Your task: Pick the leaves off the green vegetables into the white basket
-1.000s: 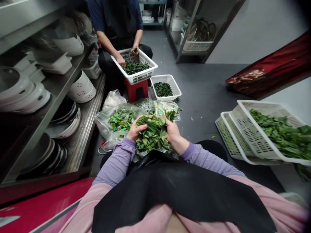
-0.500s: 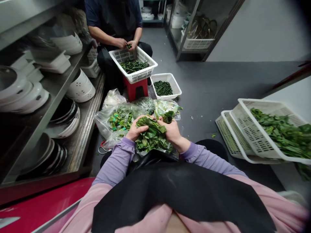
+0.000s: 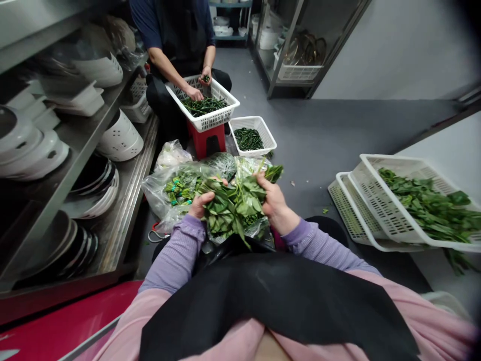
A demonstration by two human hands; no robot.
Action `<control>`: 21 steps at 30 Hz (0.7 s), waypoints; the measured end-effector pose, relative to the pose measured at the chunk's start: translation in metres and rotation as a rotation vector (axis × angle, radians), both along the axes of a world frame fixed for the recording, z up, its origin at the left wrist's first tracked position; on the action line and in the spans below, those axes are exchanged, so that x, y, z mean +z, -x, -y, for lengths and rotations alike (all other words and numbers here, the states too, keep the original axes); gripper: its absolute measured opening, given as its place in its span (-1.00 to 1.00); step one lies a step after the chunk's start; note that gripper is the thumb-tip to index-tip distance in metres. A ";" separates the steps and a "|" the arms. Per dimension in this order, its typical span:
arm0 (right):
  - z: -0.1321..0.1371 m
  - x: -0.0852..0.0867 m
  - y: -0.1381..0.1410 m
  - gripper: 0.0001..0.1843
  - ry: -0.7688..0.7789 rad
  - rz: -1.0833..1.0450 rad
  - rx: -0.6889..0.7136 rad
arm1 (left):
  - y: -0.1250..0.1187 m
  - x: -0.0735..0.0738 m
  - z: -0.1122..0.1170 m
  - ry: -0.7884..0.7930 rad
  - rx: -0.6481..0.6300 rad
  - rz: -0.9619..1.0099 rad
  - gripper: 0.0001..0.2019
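Between my two hands is a bunch of leafy greens (image 3: 235, 198), its leaves hanging down over my lap. My left hand (image 3: 203, 201) is closed around the left side of the bunch, thumb on top. My right hand (image 3: 276, 200) grips stems and leaves on the right side, with some stalks poking out past the fingers. Below and behind the greens lies a clear plastic bag (image 3: 156, 188) with tied bundles of greens (image 3: 177, 190) in it. Part of a black bag (image 3: 240, 244) shows under the leaves, near my apron.
On the right, stacked white baskets (image 3: 398, 210) hold loose greens (image 3: 432, 205). Across from me a co-worker (image 3: 176, 55) handles green beans over a white basket (image 3: 214, 120) on a red stool (image 3: 206, 142). A smaller basket (image 3: 271, 143) stands beside it. Metal shelves (image 3: 116, 220) with dishes line the left.
My hands have moved slightly apart, and the bunch has spread out with leaves hanging lower. The co-worker's one hand has reached down into the basket.
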State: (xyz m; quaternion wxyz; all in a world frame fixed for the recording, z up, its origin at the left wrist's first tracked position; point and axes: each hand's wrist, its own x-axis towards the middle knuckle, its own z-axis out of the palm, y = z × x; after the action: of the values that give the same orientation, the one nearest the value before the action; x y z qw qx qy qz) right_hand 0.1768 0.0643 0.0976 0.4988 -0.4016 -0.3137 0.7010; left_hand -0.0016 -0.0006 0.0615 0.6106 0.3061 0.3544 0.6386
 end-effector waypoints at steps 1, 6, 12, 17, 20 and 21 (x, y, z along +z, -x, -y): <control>0.004 -0.002 0.003 -0.66 -0.012 0.057 0.043 | -0.003 0.000 0.000 -0.004 -0.025 -0.007 -0.46; 0.015 -0.001 0.003 -0.70 -0.281 0.407 -0.026 | -0.006 0.006 -0.002 -0.033 0.011 -0.024 -0.53; 0.025 0.002 0.003 -0.57 -0.458 0.594 0.215 | -0.008 0.004 -0.007 0.031 0.157 -0.276 -0.51; 0.024 -0.002 0.008 -0.51 -0.362 0.491 0.388 | -0.004 -0.002 -0.005 0.015 0.085 -0.375 -0.47; 0.014 -0.005 0.001 -0.58 -0.148 0.234 0.425 | 0.004 0.001 -0.003 -0.032 -0.009 -0.244 -0.47; 0.011 -0.005 -0.002 -0.60 -0.091 0.170 0.395 | 0.007 0.002 -0.002 -0.056 -0.037 -0.202 -0.48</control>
State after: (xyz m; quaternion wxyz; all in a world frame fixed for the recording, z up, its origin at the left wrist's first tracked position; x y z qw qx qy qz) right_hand 0.1788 0.0529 0.0924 0.3412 -0.3671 -0.4587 0.7337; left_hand -0.0082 0.0018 0.0636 0.5749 0.3923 0.3904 0.6026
